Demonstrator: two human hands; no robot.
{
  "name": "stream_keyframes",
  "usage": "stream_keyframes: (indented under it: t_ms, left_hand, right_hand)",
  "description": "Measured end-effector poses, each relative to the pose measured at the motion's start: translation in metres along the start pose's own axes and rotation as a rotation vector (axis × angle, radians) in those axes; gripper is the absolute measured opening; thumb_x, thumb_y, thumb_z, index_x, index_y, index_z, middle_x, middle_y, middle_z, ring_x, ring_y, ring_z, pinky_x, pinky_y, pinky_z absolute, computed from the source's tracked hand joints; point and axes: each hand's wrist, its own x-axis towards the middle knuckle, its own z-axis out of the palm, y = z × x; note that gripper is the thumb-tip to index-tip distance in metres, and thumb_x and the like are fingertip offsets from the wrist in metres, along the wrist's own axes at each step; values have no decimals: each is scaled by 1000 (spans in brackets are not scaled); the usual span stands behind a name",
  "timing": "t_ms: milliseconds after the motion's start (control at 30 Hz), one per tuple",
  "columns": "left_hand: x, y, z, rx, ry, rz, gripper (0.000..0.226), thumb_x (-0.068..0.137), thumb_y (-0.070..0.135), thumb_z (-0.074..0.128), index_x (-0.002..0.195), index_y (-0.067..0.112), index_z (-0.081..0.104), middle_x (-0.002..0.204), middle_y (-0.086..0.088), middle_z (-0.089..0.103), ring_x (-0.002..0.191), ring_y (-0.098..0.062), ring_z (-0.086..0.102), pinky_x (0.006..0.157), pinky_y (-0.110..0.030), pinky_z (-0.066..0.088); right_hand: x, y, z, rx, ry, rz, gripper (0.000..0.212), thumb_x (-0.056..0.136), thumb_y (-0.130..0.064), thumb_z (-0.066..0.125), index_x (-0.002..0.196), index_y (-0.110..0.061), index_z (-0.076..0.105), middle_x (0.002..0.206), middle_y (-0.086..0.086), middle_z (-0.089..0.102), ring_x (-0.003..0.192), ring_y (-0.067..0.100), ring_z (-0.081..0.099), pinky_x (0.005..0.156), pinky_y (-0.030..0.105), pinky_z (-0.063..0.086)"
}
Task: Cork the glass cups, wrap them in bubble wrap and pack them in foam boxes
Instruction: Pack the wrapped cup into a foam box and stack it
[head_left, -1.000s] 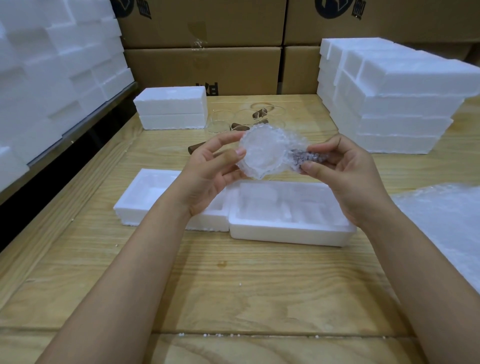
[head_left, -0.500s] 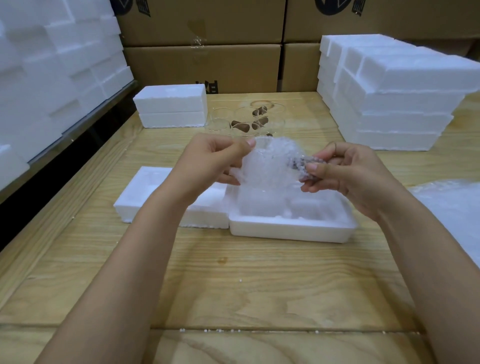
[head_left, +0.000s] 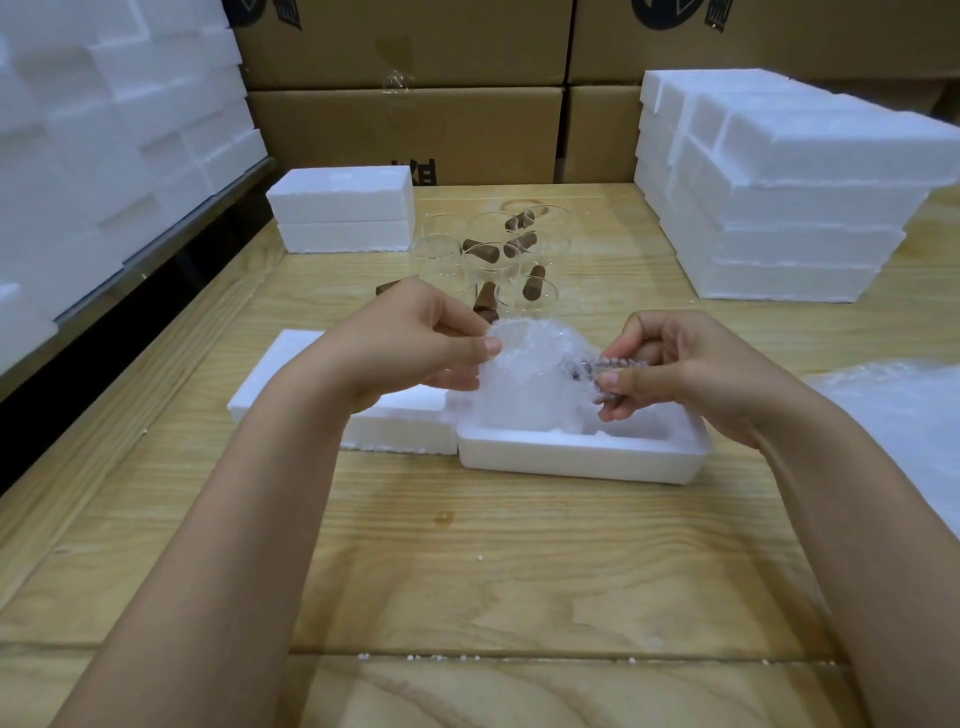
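The left hand (head_left: 410, 348) is seen with thumb and fingers curled, and the top edge of a bubble-wrapped cup (head_left: 530, 384) is pinched between them. The right hand (head_left: 691, 374) is curled as well; a narrow twisted end of the wrap, through which a dark piece (head_left: 592, 366) shows, is pinched between its thumb and fingers. The wrapped cup is held upright between the two hands, at the left end of an open foam box (head_left: 571, 460). Its lower part is sunk behind the box's near wall, but whether it rests on the bottom cannot be told.

A second foam tray (head_left: 400, 423) is set touching the open box on its left side. Behind the hands, a cluster of bare glass cups (head_left: 488, 254) is gathered on the wooden table (head_left: 467, 571), and brown corks (head_left: 532, 283) are seen in and among them. A closed foam box (head_left: 343, 208) is placed just left of the cups. A stack of foam boxes (head_left: 779, 182) is piled at the table's far right, and a sheet of bubble wrap (head_left: 893, 415) is spread at the right edge. More foam blocks (head_left: 104, 130) are stacked along the left, and cardboard cartons (head_left: 405, 135) are lined up along the back.
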Motion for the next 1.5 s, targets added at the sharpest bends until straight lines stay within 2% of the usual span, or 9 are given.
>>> stream_keyframes:
  t_ms: [267,500,667,767,900,1000,1200,1333,1500]
  left_hand:
    - [0,-3,6,98,23,19,18,84,3,70,100,-4,71,104,-27,67,78,-15,66,64,-15,54]
    - [2,-2,11,117,43,5,10,83,5,73,89,12,70,90,-12,63,58,-8,67,58,-17,55]
    - [1,-4,9,142,32,11,6,82,12,75,87,14,73,97,-22,66,60,-11,65,57,-20,56]
    - [0,-5,2,243,28,30,4,82,28,75,82,24,76,89,-6,72,61,-3,61,49,-17,49]
    - [-2,-10,-28,59,553,92,12,75,30,62,75,25,73,72,7,71,58,0,52,56,-24,42]
    - [-5,-29,-54,201,859,-128,30,77,23,58,106,24,65,95,7,61,78,-10,51,65,-27,36]
    - [-1,-58,-78,494,649,-507,12,84,8,59,83,4,48,73,-8,43,61,-22,41,51,-29,31]
    - [5,-68,-84,578,562,-552,9,87,0,55,94,-6,54,77,-15,48,59,-25,43,50,-29,31]
    - [4,-73,-101,693,605,-617,18,86,-2,58,71,-4,50,71,-18,49,58,-28,46,50,-29,34]
  right_hand:
    - [3,6,2,-130,-19,6,15,78,6,70,84,1,57,68,16,70,62,27,71,63,25,58]
    - [4,10,0,-367,-27,-78,16,78,-2,74,77,-7,59,59,12,67,52,22,65,56,24,51]
    - [3,10,1,-476,-22,-104,15,80,-8,74,79,-14,60,55,-16,62,48,9,58,51,18,44]
    - [-1,9,0,-504,-13,-123,11,80,-15,74,83,-19,64,56,-18,60,57,21,60,58,25,46]
    - [-6,4,-3,-407,54,-190,10,81,-30,71,85,-22,68,61,-15,64,55,4,57,53,17,43]
    - [-6,4,-3,-371,249,-294,19,76,-34,61,86,-20,68,73,-24,64,64,5,54,58,19,40]
    - [-3,8,-4,-250,340,-345,11,83,-24,61,79,-16,67,87,5,69,63,5,51,56,15,42]
    - [-1,11,-4,-251,343,-336,15,91,-12,60,78,-17,66,83,2,69,58,2,51,54,12,42]
    - [0,12,-4,-208,348,-336,17,92,-10,57,78,-14,67,79,-1,70,56,6,52,53,12,42]
